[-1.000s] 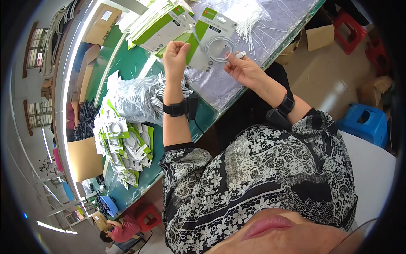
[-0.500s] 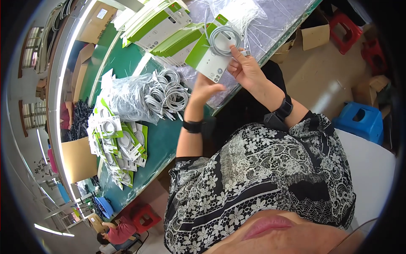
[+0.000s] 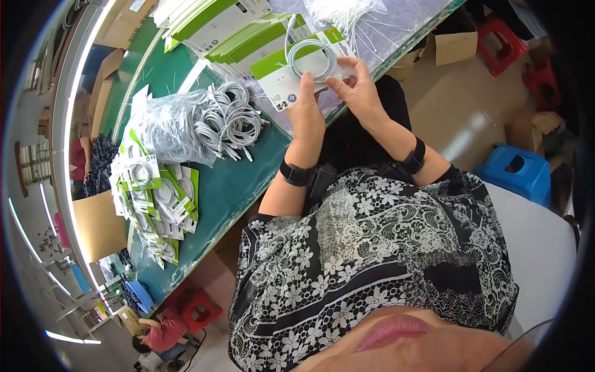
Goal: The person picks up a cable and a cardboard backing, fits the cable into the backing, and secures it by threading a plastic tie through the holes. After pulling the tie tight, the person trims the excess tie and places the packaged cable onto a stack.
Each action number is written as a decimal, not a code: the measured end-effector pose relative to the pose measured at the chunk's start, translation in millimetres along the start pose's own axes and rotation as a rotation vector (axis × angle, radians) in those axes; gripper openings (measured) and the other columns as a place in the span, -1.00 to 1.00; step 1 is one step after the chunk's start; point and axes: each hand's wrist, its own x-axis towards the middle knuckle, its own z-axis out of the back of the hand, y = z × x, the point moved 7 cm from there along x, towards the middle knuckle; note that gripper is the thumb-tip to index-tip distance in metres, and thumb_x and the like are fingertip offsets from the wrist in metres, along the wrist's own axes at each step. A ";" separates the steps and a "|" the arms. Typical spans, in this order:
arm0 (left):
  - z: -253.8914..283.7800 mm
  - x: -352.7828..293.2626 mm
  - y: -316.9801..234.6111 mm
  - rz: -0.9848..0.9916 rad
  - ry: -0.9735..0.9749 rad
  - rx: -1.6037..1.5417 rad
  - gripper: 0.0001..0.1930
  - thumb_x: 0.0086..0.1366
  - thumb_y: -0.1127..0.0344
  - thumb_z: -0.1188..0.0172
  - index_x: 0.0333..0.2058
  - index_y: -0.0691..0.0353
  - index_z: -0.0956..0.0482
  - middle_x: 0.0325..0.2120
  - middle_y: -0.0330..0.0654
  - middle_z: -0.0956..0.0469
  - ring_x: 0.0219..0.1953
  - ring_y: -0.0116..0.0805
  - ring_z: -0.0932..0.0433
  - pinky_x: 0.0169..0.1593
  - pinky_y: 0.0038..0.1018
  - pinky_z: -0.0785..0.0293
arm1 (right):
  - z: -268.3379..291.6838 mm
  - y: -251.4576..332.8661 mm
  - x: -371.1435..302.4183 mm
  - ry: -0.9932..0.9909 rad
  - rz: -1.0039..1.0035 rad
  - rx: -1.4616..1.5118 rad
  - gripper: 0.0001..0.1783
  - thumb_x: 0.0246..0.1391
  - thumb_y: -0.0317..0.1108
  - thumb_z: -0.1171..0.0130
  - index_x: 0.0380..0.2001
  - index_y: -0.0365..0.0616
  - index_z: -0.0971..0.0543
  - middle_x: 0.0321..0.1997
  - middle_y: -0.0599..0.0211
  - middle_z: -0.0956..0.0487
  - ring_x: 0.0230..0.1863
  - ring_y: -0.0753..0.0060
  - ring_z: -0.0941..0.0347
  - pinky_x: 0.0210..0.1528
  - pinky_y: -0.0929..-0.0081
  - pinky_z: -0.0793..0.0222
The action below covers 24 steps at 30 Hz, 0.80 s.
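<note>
My two hands hold a white-and-green packaging card (image 3: 273, 85) over the table's near edge, with a coiled grey cable (image 3: 290, 64) lying on its face. My left hand (image 3: 307, 116) grips the card's lower edge, its thumb pressed up against the coil. At the card's right side, my right hand (image 3: 361, 94) pinches the card and coil with thumb and index finger. One end of the cable sticks up above the coil. Part of the fingers of both hands is hidden behind the card.
Stacks of flat green-and-white cards (image 3: 214, 26) stand beyond my hands, beside a bundle of thin white ties (image 3: 341, 11). Leftward lie loose grey cables (image 3: 232, 121), a clear plastic bag (image 3: 172, 124) and a heap of carded cables (image 3: 158, 192). A blue stool (image 3: 517, 173) is at right.
My left hand has moved up from beneath the card and its thumb now rests over the front by the coil. The card has tilted flatter, and my right hand has shifted along its edge.
</note>
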 end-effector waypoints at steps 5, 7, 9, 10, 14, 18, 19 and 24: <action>3.2 -5.1 10.5 0.063 0.031 -0.127 -0.62 0.30 0.39 -0.08 0.08 0.24 -0.28 -0.08 -0.21 -0.45 -0.15 -0.42 -0.49 -0.15 -0.51 -0.47 | 13.7 58.7 -19.2 -0.411 0.815 -0.794 -0.60 -0.05 -0.19 -0.31 -0.11 -0.04 -0.54 -0.13 0.32 -0.44 0.02 0.31 -0.26 0.04 0.38 -0.17; 6.0 -8.2 12.9 0.090 0.055 -0.135 -0.62 0.31 0.38 -0.07 0.08 0.24 -0.29 -0.08 -0.20 -0.45 -0.15 -0.42 -0.50 -0.14 -0.50 -0.47 | 4.2 72.7 -25.5 -0.195 0.929 -0.990 -0.62 -0.15 -0.22 -0.36 -0.17 0.07 -0.60 0.03 0.29 -0.39 0.18 0.20 -0.12 0.19 0.29 -0.02; 6.6 -12.3 17.7 0.141 0.111 -0.146 -0.63 0.32 0.36 -0.07 0.08 0.23 -0.29 -0.10 -0.20 -0.46 -0.15 -0.42 -0.50 -0.13 -0.50 -0.48 | 6.2 67.5 -20.1 -0.140 0.909 -0.968 -0.64 -0.20 -0.22 -0.38 -0.22 0.11 -0.61 0.02 0.33 -0.40 0.18 0.20 -0.12 0.19 0.28 -0.01; 8.8 -13.5 19.1 0.145 0.109 -0.149 -0.63 0.32 0.36 -0.07 0.08 0.23 -0.29 -0.10 -0.20 -0.46 -0.15 -0.42 -0.50 -0.13 -0.50 -0.48 | 5.7 65.8 -16.4 -0.089 0.892 -0.944 -0.66 -0.25 -0.23 -0.40 -0.28 0.15 -0.63 0.01 0.36 -0.40 0.18 0.19 -0.13 0.19 0.26 0.00; 9.3 -17.2 24.0 0.169 0.186 -0.149 -0.62 0.33 0.33 -0.07 0.09 0.23 -0.28 -0.08 -0.19 -0.45 -0.13 -0.42 -0.50 -0.14 -0.51 -0.49 | 3.6 68.6 -18.3 -0.038 0.877 -0.981 -0.67 -0.34 -0.25 -0.44 -0.36 0.19 -0.64 -0.01 0.42 -0.41 0.16 0.19 -0.16 0.19 0.24 0.03; 9.6 -16.5 25.5 0.165 0.190 -0.146 -0.60 0.34 0.32 -0.07 0.10 0.23 -0.26 -0.05 -0.17 -0.43 -0.11 -0.39 -0.49 -0.13 -0.48 -0.51 | -9.6 71.3 -25.3 0.007 0.873 -1.003 -0.69 -0.32 -0.25 -0.43 -0.37 0.16 -0.63 -0.01 0.46 -0.40 0.15 0.20 -0.17 0.19 0.23 0.04; 9.7 -18.3 20.6 0.132 0.168 -0.127 -0.60 0.34 0.32 -0.06 0.11 0.23 -0.25 -0.04 -0.17 -0.42 -0.10 -0.38 -0.49 -0.12 -0.47 -0.51 | -8.7 70.6 -24.3 0.027 0.867 -1.003 -0.70 -0.30 -0.26 -0.42 -0.37 0.16 -0.62 -0.01 0.47 -0.40 0.15 0.20 -0.17 0.19 0.23 0.04; 17.4 -27.1 9.0 0.071 0.072 -0.071 -0.59 0.34 0.35 -0.05 0.12 0.23 -0.22 -0.04 -0.15 -0.41 -0.07 -0.34 -0.49 -0.12 -0.39 -0.55 | 6.8 74.9 -16.0 -0.019 0.953 -0.923 -0.76 -0.20 -0.28 -0.37 -0.35 0.08 -0.61 -0.08 0.43 -0.45 0.08 0.24 -0.26 0.14 0.29 -0.06</action>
